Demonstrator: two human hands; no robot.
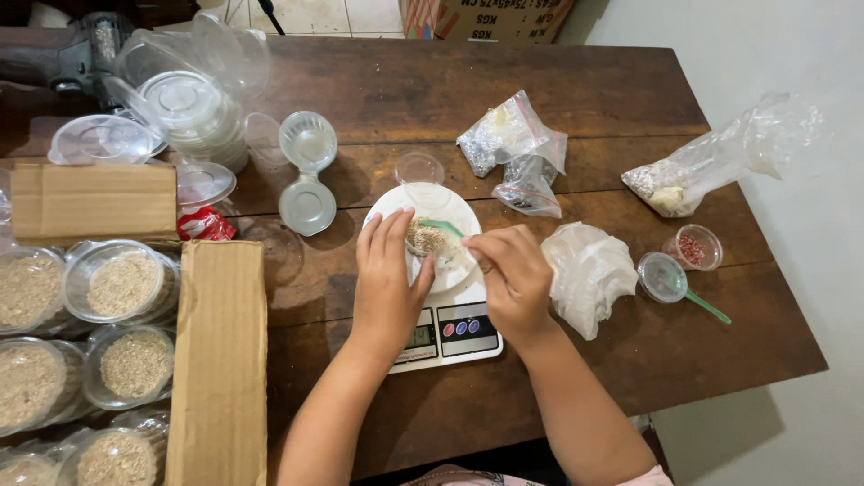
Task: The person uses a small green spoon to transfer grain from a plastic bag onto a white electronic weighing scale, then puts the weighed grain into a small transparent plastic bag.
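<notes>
My left hand (pixel 387 274) cups a small clear cup (pixel 427 241) of brownish grain, fingers curled around its left side, steadying it on the white pan of a kitchen scale (pixel 441 333). The scale sits near the middle of the dark wooden tabletop (pixel 450 99), its display and buttons showing just near of my wrists. My right hand (pixel 515 274) is pinched shut on the handle of a green spoon (pixel 443 227) — the grip is tight, thumb against fingertips — and the spoon's bowl lies over the cup's mouth.

Just right of that hand lies a crumpled white plastic bag (pixel 587 274). Farther right stands a small cup of red bits (pixel 695 247), with a loose lid (pixel 661 276) beside it. On the far side lie two small clear bags (pixel 513 148). At the left edge a cardboard box (pixel 220 360) holds filled grain cups (pixel 121 283) — stacked empty cups and lids (pixel 193 108) lie beyond it.
</notes>
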